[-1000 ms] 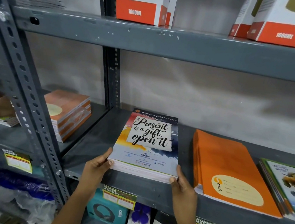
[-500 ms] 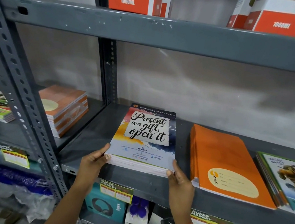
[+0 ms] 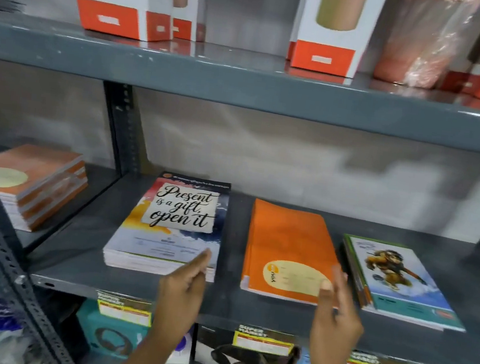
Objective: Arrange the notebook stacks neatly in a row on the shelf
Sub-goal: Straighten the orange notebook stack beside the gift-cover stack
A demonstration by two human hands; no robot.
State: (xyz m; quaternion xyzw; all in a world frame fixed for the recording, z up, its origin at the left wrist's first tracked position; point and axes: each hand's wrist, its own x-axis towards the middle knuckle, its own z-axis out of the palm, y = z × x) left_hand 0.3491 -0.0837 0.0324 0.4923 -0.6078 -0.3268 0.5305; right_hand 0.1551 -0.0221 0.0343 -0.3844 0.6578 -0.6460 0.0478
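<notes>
Left hand [image 3: 181,292]: fingers loosely open, holding nothing, at the front right corner of the "Present is a gift" stack [image 3: 171,228].
Right hand [image 3: 335,308]: fingers spread, empty, over the orange stack's [image 3: 286,248] front right corner.
Orange stack: lies between both hands on the shelf [image 3: 129,284], long axis front-to-back, slightly skewed; right hand nearer.
Lion-cover stack [image 3: 396,276]: just right.

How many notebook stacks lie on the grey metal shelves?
4: the brown-orange stack in the left bay, then the "Present is a gift" stack, the plain orange stack and the cartoon-cover stack. More may lie out of frame.
</notes>
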